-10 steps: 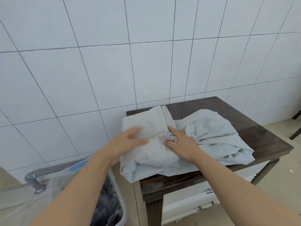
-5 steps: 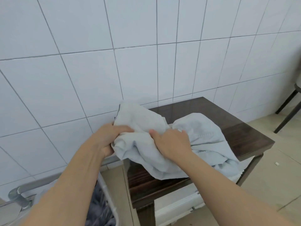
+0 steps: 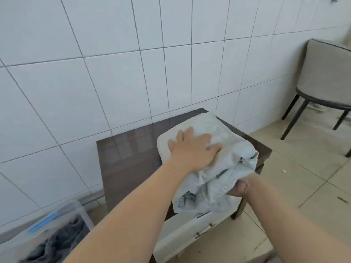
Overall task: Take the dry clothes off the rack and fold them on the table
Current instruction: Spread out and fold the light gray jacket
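A pale grey-blue garment [image 3: 226, 164] lies bunched on the right half of a dark wooden table [image 3: 129, 158]. My left hand [image 3: 193, 150] lies flat on top of it with the fingers spread, pressing the cloth down. My right hand [image 3: 239, 186] is under the near right corner of the bundle, gripping the cloth from below; most of its fingers are hidden by the fabric. Part of the garment hangs over the table's front edge.
A clear plastic bin [image 3: 57, 234] with dark grey clothes stands on the floor at the lower left. A white drawer unit [image 3: 191, 232] sits under the table. A grey chair [image 3: 326, 82] stands at the right by the tiled wall.
The garment has been carried from the table's left side to its right side. My left hand went from gripping the cloth to lying flat on it. My right hand dropped under the bundle.
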A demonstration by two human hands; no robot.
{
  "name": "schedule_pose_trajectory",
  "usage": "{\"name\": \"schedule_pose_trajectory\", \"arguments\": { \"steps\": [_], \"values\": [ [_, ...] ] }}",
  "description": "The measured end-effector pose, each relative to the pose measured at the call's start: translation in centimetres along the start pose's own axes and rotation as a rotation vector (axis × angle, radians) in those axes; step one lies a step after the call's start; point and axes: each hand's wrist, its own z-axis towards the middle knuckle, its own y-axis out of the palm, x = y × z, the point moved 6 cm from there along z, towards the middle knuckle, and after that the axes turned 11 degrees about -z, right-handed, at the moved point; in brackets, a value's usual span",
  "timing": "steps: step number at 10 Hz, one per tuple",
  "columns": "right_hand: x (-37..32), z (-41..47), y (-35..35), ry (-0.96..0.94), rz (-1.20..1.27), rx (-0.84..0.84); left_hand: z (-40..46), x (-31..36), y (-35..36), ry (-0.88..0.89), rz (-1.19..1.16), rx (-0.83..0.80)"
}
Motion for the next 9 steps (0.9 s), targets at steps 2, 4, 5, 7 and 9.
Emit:
{"name": "schedule_pose_trajectory", "arguments": {
  "steps": [2, 4, 5, 7, 9],
  "values": [
    [-1.0, 1.2, -4.2, 0.21, -0.213, -0.298, -1.0, -2.6, 6.6, 0.09, 0.312, -0.197],
    [0.0, 3.4, -1.6, -0.202, -0.613, 0.004, 0.4, -5.0, 2.3, -0.076, -0.049, -0.064],
    [-0.1, 3.1, 1.9, -0.291, -0.469, -0.112, -1.1, -8.7, 1.0, -0.267, -0.152, 0.02],
    [0.8, 4.6, 6.9, -0.175, -0.597, -0.179, -3.7, -10.8, 0.6, -0.227, 0.18, 0.068],
    [-5.7, 4.3, 11.1, -0.642, -1.627, 0.187, -3.6, -11.3, 2.5, -0.176, 0.305, -0.055]
  ]
}}
